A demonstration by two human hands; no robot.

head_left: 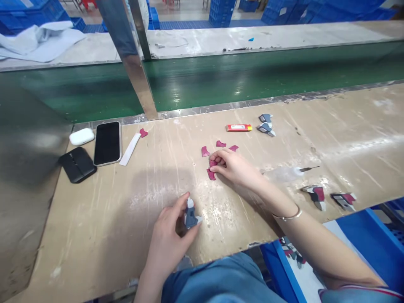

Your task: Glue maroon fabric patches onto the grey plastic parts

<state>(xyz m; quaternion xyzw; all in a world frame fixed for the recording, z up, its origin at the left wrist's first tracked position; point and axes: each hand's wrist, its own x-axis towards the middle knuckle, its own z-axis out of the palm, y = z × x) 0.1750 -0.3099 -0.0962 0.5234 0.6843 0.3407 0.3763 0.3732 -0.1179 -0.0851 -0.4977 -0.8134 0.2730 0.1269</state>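
Note:
Between thumb and fingers, my left hand [168,235] grips a small dark blue and light grey moulded part [190,215] just above the brown work surface. My right hand [232,166] pinches at a small maroon piece [213,163], with another maroon piece [211,174] right below the fingertips. Around that hand lie more flat maroon pieces [205,151]. Two blue-grey parts [265,124] rest at the back. On the right are two grey parts with maroon insets [317,195]. A clear bottle with a thin dark tip [284,173] lies behind my right forearm.
A red lighter [239,128] lies behind the pieces. To the left are a phone [107,143], a white earbud case [82,136], a black square case [78,164] and a white strip [130,149]. A metal post [135,71] rises before the green belt [202,82]. Blue crates [280,273] stand below right.

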